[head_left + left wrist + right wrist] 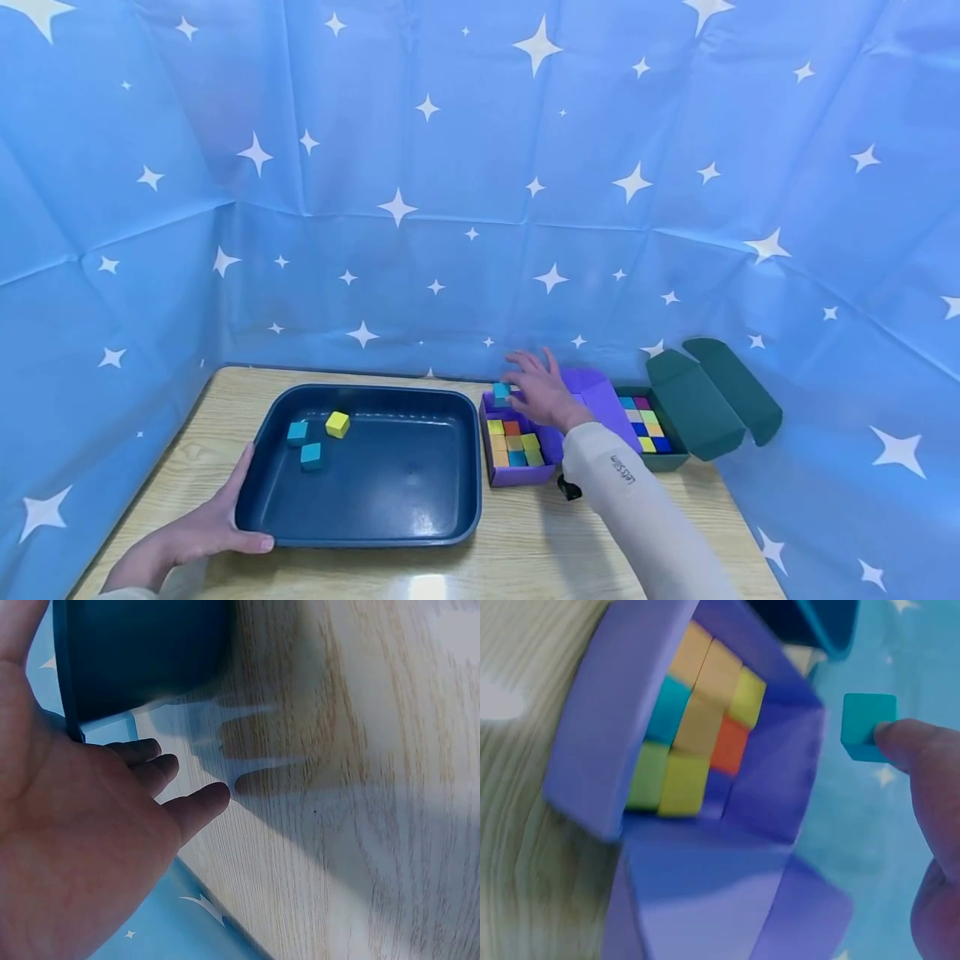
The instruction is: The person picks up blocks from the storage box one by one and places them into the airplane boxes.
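Note:
My right hand (pixel 546 398) pinches a teal cube (pixel 868 724) at its fingertips, just above the far left edge of an open purple box (pixel 523 477). Rows of cubes in yellow, orange, tan, teal and green fill most of that box, with a gap in one corner in the right wrist view. At the near left corner of a dark blue tray (pixel 375 492), my left hand (pixel 206 521) rests with thumb along the front side and fingers spread along the left. Inside the tray lie two teal cubes, one farther back (pixel 297 432), and a yellow cube (pixel 337 424).
An open dark green box (pixel 663 462) of coloured cubes stands right of the purple one, its lid (pixel 697 412) folded out to the right. Near the purple box is a small black object (pixel 569 488). Blue star-patterned cloth (pixel 420 167) encloses the wooden table (pixel 517 550).

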A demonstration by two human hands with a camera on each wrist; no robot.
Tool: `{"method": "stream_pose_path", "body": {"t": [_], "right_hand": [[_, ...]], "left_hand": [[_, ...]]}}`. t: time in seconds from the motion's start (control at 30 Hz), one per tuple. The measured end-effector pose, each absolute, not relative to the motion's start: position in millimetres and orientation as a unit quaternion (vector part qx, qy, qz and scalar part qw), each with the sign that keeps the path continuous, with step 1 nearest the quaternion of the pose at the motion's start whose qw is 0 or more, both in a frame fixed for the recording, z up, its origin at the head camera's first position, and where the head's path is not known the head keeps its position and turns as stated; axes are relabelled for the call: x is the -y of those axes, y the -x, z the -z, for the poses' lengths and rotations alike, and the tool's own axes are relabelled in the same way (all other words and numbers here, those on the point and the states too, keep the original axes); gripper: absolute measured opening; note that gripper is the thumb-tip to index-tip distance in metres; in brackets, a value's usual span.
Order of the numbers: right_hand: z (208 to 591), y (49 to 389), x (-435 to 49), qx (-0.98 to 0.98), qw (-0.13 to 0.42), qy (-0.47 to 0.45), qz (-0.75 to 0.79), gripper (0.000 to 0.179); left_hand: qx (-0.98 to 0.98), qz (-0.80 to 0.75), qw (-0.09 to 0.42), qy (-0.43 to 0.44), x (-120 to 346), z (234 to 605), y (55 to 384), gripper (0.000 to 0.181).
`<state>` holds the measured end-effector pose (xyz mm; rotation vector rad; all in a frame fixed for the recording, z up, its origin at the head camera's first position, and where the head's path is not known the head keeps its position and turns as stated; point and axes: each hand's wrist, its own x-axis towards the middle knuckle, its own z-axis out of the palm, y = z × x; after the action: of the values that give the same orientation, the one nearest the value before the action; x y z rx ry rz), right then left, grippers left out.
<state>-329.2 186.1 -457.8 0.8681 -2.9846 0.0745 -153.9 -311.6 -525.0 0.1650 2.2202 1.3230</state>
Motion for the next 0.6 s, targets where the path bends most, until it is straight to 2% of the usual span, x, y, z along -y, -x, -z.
{"method": "stream_pose_path", "body": {"t": [0.23,0.6], "right_hand": [[464,328,-206,0.967,-0.005,-0.255,0.008,0.032],[480,327,-212,0.964,-0.02,-0.247,0.102,0.028]], "left_hand": [[-0.821,-0.499,0.271,-0.063,312,524,153,0.128],[-0.824,-0.497,0.264,-0.068,310,524,153,0.126]]}}
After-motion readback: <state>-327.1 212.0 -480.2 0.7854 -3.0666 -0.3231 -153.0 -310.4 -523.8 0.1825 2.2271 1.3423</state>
